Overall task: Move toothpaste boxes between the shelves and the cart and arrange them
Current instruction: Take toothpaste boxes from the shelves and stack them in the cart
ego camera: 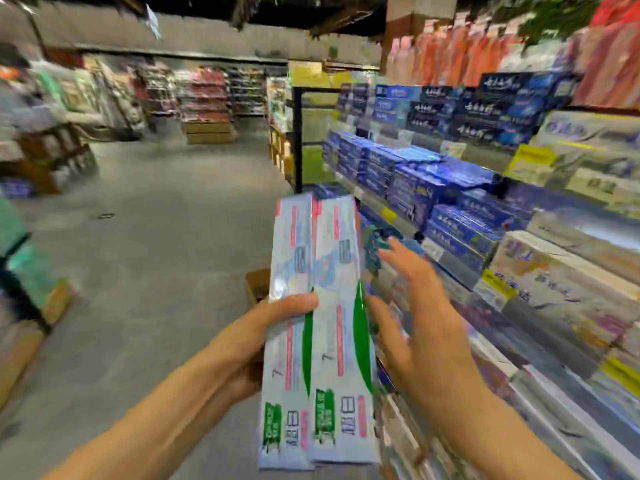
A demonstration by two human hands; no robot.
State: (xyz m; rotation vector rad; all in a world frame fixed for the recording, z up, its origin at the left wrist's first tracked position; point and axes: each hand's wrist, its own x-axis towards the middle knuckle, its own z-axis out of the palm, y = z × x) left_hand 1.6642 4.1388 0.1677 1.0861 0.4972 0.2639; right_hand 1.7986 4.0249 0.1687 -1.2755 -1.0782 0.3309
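The left hand [277, 313] grips two long toothpaste boxes [318, 334] side by side from below, thumb across the top, probably to carry them as one. The right hand [415, 306], fingers [388, 258] spread and holding nothing, hovers beside them near the shelves [450, 216]. Only a "7" is readable.

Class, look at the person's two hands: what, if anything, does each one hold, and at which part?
The left hand grips two white-and-green toothpaste boxes, held side by side, around their middle. The right hand is open beside them, holding nothing.
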